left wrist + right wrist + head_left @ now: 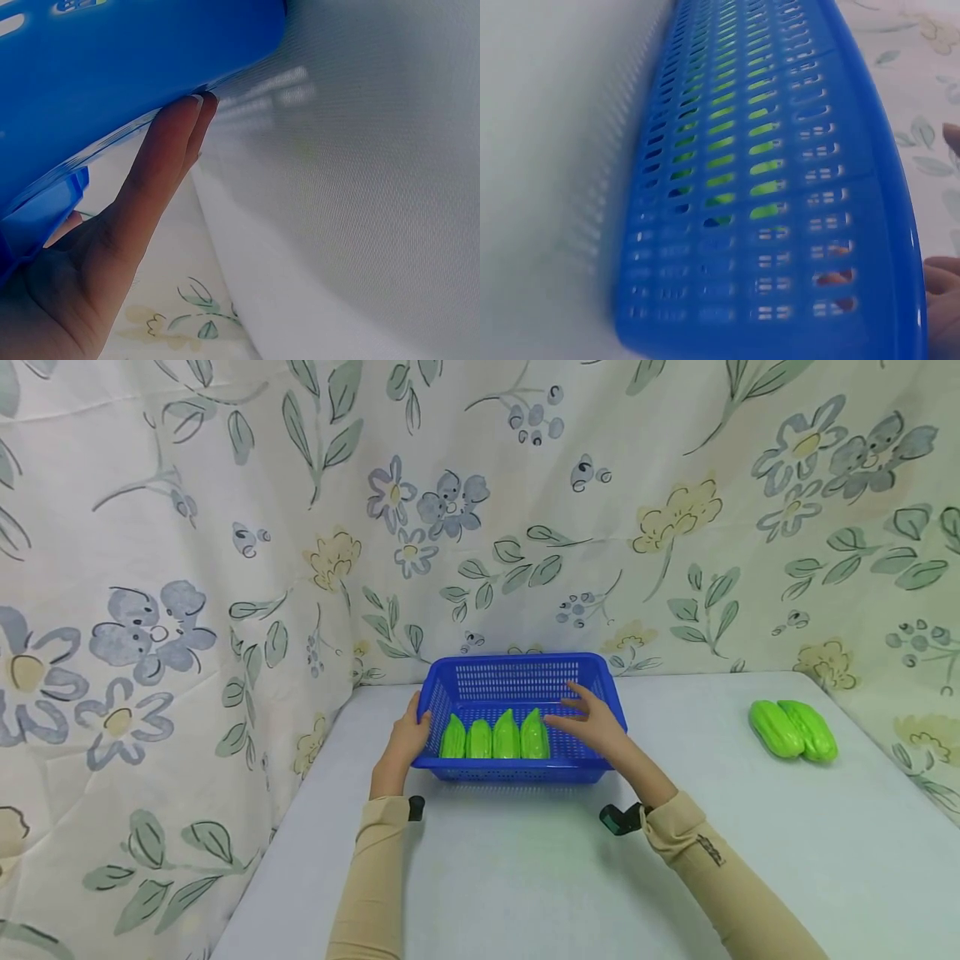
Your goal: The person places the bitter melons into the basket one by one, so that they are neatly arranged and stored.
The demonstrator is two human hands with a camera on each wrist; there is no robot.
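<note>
A blue plastic basket (517, 770) with slotted walls stands on the white table near the curtain. Inside, along its front wall, several glossy bright-green ridged fruits (506, 737), resembling star fruit, stand in a row. At the basket's left end my left hand (402, 743) holds the side, with the thumb by the rim; in the left wrist view its fingers (161, 150) lie against the outer wall. Over the right part of the basket hovers my right hand (596, 725), its fingers spread and nothing in them. The right wrist view shows the basket wall (855, 262) hiding most of that hand.
Two more green ridged fruits (795, 729) lie side by side on the table's right. A floral curtain (525, 510) hangs behind and to the left. White table surface (510, 877) stretches in front of the basket.
</note>
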